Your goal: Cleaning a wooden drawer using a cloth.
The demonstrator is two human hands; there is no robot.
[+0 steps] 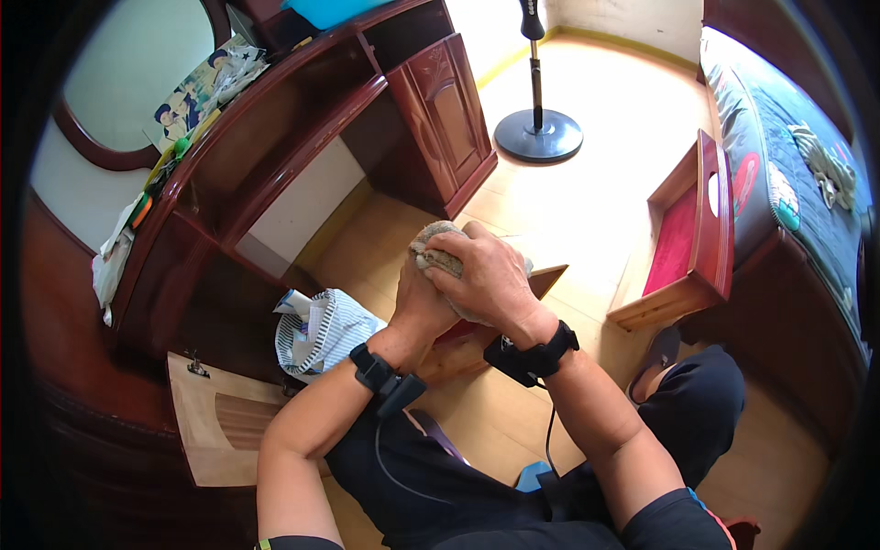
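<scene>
My two hands meet in front of me around a crumpled beige cloth (434, 237). My right hand (487, 271) lies over the cloth with its fingers curled round it. Partly hidden behind it, my left hand (421, 299) presses against the cloth from the left and below. Beneath both hands, a wooden drawer (454, 357) with some red lining rests low down, mostly covered by my hands and forearms. Each of my wrists bears a black strap with a small device and a cable.
A dark red dresser (302, 165) stands at the left, its lower door (234, 419) swung out. Beside it sits a striped bag (344, 337). Ahead is a round black stand base (538, 135). A red-lined drawer (677, 240) lies by the bed (790, 151) at right.
</scene>
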